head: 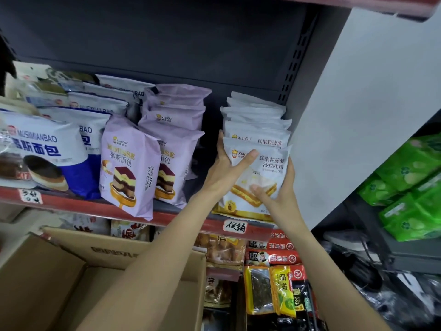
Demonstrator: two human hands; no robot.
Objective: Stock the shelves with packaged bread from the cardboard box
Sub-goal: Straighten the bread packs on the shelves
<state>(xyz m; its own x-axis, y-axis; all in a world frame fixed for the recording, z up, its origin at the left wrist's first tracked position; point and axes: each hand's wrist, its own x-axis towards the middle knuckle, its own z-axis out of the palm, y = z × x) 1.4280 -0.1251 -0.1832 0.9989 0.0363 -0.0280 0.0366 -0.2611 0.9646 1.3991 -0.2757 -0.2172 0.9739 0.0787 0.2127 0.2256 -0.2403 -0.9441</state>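
Shelf [181, 217]: a long store shelf with a red front edge, full of bread packs standing in rows.
Cardboard box [78, 266]: a big brown box below the shelf, on the left side, with its flaps open. The inside shows only brown walls — what lies at the bottom is hidden.
Blue and white packs [45, 149]: bread bags at the left end of the shelf, one row behind the other.
Purple packs [130, 163]: cake bread bags in the middle of the shelf. The front one leans out over the red edge.
White packs [256, 118]: a row of sandwich bread bags at the right end of the shelf, close to the grey side wall.
Front white pack [259, 180]: it stands at the front of that row, on the shelf edge, held between both hands.
Left hand [228, 164]: it holds the left side of the front white pack — fingers behind it, thumb bent across the front.
Right hand [278, 187]: it grips the right side of the same pack, thumb on the front, fingers round the back edge.
Price tag [235, 226]: a small white label with black writing on the red edge, just under the front white pack.
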